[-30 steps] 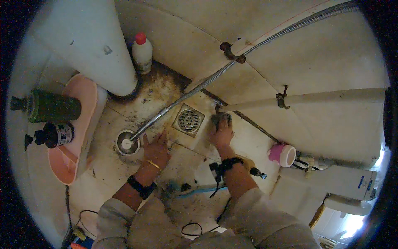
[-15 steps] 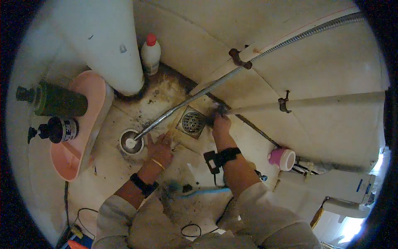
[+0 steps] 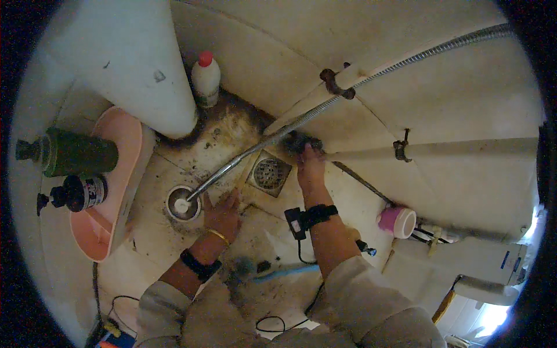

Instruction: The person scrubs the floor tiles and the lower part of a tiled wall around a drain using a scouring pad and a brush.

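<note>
My left hand (image 3: 222,216) rests on the stained floor with its fingers spread, just right of a round white drain fitting (image 3: 184,203). A metal hose (image 3: 232,163) ends in that fitting. My right hand (image 3: 312,168) is closed on a dark, fuzzy scrubbing pad (image 3: 297,142), which is blurred and partly hidden by the fingers. It presses the pad at the foot of the wall, beyond and right of a square floor drain (image 3: 269,173) with a round slotted grate. A black strap with a small box sits on my right wrist.
A white bottle (image 3: 206,81) with a red cap stands in the far corner beside a thick white column (image 3: 136,64). At left, a pink tray (image 3: 90,246) is near a green bottle (image 3: 81,152) and a dark pump bottle (image 3: 84,192). A pink-and-white cup-like object (image 3: 397,221) is at right.
My right hand has moved the scrubbing pad farther away and slightly left along the foot of the wall. My left hand stays in nearly the same spot. The view has shifted slightly.
</note>
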{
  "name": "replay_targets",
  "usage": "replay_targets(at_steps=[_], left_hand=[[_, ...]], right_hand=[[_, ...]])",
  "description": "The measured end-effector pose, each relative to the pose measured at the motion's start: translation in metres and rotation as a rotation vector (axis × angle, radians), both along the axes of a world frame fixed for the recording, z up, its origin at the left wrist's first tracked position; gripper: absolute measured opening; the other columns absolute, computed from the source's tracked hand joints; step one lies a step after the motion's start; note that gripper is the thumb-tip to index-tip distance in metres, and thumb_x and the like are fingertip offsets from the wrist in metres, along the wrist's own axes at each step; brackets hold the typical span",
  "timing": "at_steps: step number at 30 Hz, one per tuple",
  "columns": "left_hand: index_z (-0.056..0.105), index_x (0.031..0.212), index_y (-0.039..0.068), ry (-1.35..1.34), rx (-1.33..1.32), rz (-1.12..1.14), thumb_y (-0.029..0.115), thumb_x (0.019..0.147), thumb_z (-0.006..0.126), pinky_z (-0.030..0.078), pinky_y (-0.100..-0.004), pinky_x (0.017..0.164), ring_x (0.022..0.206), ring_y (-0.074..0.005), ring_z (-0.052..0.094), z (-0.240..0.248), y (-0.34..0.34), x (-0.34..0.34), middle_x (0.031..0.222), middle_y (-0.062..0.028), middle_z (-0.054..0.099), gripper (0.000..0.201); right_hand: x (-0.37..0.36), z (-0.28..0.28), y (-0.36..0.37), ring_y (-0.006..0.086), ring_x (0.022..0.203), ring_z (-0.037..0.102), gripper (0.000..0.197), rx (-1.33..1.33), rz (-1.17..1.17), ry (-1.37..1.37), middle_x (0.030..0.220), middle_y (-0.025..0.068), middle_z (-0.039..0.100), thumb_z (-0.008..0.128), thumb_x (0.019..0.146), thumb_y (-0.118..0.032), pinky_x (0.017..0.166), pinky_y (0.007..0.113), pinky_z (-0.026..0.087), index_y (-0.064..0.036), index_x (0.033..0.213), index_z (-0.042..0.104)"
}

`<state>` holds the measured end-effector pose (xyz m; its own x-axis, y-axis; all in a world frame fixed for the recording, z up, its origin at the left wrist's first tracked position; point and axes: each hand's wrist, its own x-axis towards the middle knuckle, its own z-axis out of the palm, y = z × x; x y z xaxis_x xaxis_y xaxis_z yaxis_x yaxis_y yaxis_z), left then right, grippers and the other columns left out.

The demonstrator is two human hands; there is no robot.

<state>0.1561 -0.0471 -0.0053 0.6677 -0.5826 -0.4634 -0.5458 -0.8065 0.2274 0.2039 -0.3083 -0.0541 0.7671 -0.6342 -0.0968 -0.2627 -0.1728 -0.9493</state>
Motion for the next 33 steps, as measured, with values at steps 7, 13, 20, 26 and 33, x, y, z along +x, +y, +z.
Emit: replay_targets(at_steps=[7, 13, 20, 26, 33], left_hand=[[0.036, 0.137, 0.008, -0.056, 0.047, -0.041, 0.038, 0.083, 0.054, 0.008, -0.0636, 0.106, 0.134, -0.0168, 0.029, -0.016, -0.009, -0.002, 0.148, -0.0031, 0.026, 0.064], [0.037, 0.137, 0.012, -0.074, 0.118, -0.037, 0.04, 0.082, 0.055, 0.007, -0.0651, 0.105, 0.133, -0.0187, 0.032, 0.003, -0.01, 0.006, 0.148, -0.0035, 0.027, 0.065], [0.046, 0.133, 0.019, 0.066, 0.158, -0.036, 0.041, 0.082, 0.053, 0.006, -0.0673, 0.103, 0.132, -0.0195, 0.034, 0.016, -0.015, 0.013, 0.148, -0.0046, 0.027, 0.056], [0.046, 0.133, 0.015, 0.04, 0.113, -0.048, 0.041, 0.082, 0.053, 0.008, -0.0669, 0.103, 0.131, -0.0217, 0.034, 0.0, -0.017, 0.013, 0.146, -0.0058, 0.03, 0.058], [0.057, 0.118, 0.007, 0.208, 0.12, 0.052, 0.045, 0.078, 0.058, 0.03, -0.0598, 0.096, 0.12, -0.0279, 0.048, -0.009, -0.034, 0.032, 0.13, -0.0147, 0.049, 0.055]], right_hand=[[0.035, 0.036, -0.023, 0.0195, 0.097, 0.053, 0.021, 1.008, -0.174, -0.113, 0.106, 0.0066, 0.057, 0.052, 0.091, -0.012, 0.085, 0.04, 0.045, -0.0084, 0.112, 0.052], [0.007, 0.113, 0.001, 0.0197, 0.086, 0.057, 0.025, 0.686, 0.022, 0.169, 0.101, 0.0063, 0.059, 0.054, 0.088, -0.009, 0.073, 0.036, 0.051, -0.0063, 0.112, 0.05], [-0.051, 0.27, -0.04, 0.027, 0.086, 0.061, 0.028, -0.344, 0.598, 0.461, 0.092, 0.0177, 0.064, 0.057, 0.074, -0.01, 0.077, 0.038, 0.049, 0.0013, 0.099, 0.059], [-0.105, 0.418, -0.116, 0.0356, 0.083, 0.057, 0.027, -1.202, 0.688, 0.59, 0.087, 0.0194, 0.059, 0.061, 0.067, -0.005, 0.075, 0.043, 0.047, -0.0032, 0.094, 0.06], [-0.115, 0.46, -0.127, 0.0376, 0.085, 0.054, 0.028, -1.602, 0.643, 0.393, 0.084, 0.0165, 0.056, 0.058, 0.063, -0.001, 0.073, 0.046, 0.045, -0.0062, 0.091, 0.059]])
